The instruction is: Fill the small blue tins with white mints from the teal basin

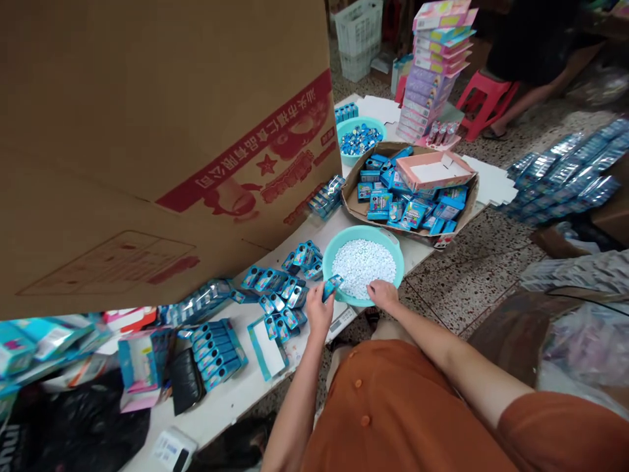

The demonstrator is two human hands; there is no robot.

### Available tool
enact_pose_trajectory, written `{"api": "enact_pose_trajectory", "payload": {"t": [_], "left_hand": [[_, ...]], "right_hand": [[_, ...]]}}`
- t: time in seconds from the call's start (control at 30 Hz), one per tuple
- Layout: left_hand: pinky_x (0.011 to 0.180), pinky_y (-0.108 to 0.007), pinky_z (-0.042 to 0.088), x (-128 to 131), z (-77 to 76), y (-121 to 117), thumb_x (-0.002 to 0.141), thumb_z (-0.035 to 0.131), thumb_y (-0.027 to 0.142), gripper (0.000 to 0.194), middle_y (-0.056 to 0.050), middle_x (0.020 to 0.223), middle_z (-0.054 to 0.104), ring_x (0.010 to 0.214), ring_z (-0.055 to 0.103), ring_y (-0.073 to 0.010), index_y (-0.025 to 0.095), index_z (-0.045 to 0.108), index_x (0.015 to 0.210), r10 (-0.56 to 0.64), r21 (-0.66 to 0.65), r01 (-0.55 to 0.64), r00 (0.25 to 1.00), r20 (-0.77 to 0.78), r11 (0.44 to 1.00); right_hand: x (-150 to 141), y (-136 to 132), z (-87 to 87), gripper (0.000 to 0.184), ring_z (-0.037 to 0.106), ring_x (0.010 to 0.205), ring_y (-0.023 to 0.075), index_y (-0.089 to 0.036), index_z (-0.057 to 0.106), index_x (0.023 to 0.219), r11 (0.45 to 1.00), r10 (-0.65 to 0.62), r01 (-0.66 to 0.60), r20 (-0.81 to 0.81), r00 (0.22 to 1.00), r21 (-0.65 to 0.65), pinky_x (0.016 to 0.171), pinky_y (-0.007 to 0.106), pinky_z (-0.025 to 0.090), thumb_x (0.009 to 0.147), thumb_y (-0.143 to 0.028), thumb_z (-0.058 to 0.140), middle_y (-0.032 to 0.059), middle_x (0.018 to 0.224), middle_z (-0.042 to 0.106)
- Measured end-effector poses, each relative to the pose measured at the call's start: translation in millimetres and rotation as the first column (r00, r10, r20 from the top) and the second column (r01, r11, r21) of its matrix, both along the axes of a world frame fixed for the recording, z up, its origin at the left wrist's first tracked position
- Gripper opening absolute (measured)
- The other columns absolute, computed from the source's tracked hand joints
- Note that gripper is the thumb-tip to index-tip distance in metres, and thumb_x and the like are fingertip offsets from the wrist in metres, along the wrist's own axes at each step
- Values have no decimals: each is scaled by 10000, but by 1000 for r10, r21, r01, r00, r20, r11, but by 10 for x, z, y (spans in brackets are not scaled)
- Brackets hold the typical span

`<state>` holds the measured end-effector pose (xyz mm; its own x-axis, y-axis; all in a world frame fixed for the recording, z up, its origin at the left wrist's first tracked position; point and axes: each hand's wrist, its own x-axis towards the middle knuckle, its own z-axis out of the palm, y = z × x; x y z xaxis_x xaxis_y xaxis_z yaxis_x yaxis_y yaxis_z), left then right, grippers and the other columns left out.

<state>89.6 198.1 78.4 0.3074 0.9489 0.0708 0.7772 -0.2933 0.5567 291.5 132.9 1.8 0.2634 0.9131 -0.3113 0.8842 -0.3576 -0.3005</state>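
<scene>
My left hand [320, 308] is closed around a small blue box [333, 286], held tilted at the near left rim of a turquoise bowl [399, 265]. Small white pellets [362, 257] fill the bowl. Over its near right rim reaches my right hand [383, 294], fingers curled together against the pellets; whatever they pinch is hidden. Left of the bowl stand several small blue boxes [282, 303] with dark round openings on top. Under the bowl's near side a digital scale [341, 320] shows in part.
A large brown carton [162, 118] towers at the left. Behind the bowl, a cut-down cardboard box [351, 203] holds many blue packs. Another turquoise bowl [348, 158] contains small blue pieces. Stacked pink and purple boxes [432, 72] rise beyond. A person sits near a red stool [484, 98].
</scene>
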Motion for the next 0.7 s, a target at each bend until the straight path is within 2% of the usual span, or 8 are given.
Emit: {"api": "enact_pose_trajectory", "payload": {"t": [0.17, 0.3, 0.5, 0.7], "left_hand": [[921, -366, 427, 26, -9, -78, 841, 545, 319, 367, -83, 1055, 570, 1009, 534, -225, 230, 536, 1196, 4, 26, -6, 996, 86, 1000], [879, -361, 447, 25, -41, -103, 822, 566, 309, 360, -84, 1008, 577, 976, 550, -232, 221, 555, 1171, -16, -11, 16, 999, 33, 1000], [916, -349, 423, 9, 43, -96, 846, 534, 313, 349, -85, 1049, 569, 1009, 536, -226, 218, 545, 1181, 10, 56, -15, 997, 72, 998], [876, -354, 438, -17, -22, -71, 831, 552, 313, 339, -88, 1001, 578, 966, 538, -235, 206, 565, 1152, -6, -14, 6, 1000, -1, 1000]], "right_hand": [[4, 0, 3, 381, 590, 837, 154, -212, 677, 864, 1000, -10, 10, -8, 1000, -13, 669, 249, 346, 923, -400, 350, 56, 910, 680], [1, 5, 19, 374, 589, 853, 154, -211, 680, 867, 1000, -14, 13, -11, 1000, -23, 679, 247, 347, 921, -393, 358, 58, 924, 681], [-2, 8, 13, 377, 590, 843, 154, -215, 681, 871, 1000, -9, 9, 10, 1000, -27, 671, 246, 345, 921, -397, 355, 59, 921, 683], [-1, 3, 7, 377, 589, 841, 152, -214, 676, 857, 1000, -5, 5, 21, 1000, -29, 666, 248, 340, 922, -395, 352, 51, 918, 686]]}}
